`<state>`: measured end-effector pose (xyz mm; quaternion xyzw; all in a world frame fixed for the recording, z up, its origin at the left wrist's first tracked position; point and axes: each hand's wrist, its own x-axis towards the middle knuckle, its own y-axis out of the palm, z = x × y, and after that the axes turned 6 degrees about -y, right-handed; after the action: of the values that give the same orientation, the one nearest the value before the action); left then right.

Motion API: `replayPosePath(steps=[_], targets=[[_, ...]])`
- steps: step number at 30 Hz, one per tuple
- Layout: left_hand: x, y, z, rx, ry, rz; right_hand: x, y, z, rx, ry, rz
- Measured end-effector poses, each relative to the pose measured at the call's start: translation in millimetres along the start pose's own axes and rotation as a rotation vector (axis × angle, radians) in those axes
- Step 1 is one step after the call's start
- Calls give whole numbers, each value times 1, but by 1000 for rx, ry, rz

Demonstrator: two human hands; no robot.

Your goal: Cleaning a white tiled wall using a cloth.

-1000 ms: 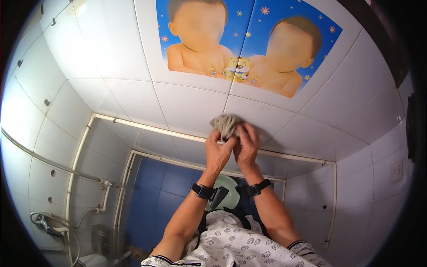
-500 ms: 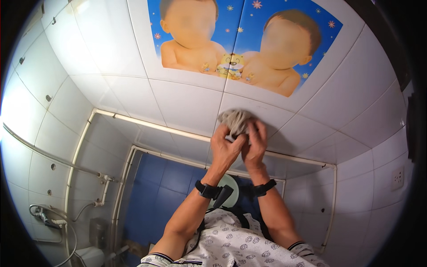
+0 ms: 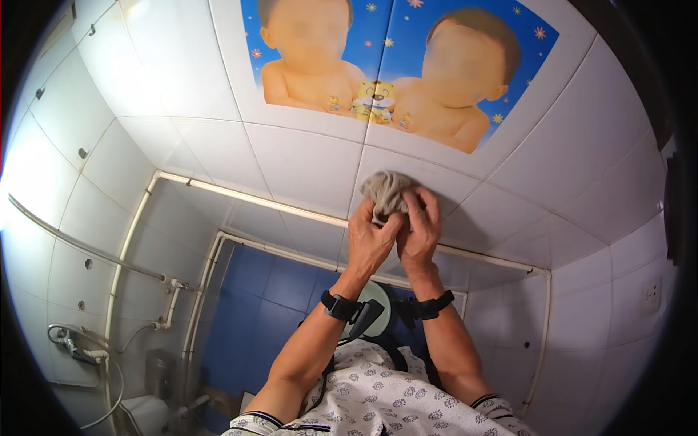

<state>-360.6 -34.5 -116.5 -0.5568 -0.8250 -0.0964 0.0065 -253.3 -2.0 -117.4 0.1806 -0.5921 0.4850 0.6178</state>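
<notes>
Both hands are up on the white tiled wall [image 3: 305, 163], bunched around a grey cloth [image 3: 385, 190]. The left hand [image 3: 369, 240] has its fingers curled tight on the cloth's lower edge, and the right hand [image 3: 420, 231] is clamped on it from the other side, fingers folded over. The cloth is pressed against the wall just below the baby picture tiles [image 3: 392, 65], above the white pipe [image 3: 247, 196] running across. Black wristbands [image 3: 342, 307] on both wrists.
</notes>
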Motion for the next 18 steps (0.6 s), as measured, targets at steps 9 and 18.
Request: replayPosePath(steps=[9,18], targets=[[-12,-12,74,97,-167,-40,-66,19,-2,52,212,162],[-12,-2,52,117,-100,-56,-63,15,-16,37,150,124]])
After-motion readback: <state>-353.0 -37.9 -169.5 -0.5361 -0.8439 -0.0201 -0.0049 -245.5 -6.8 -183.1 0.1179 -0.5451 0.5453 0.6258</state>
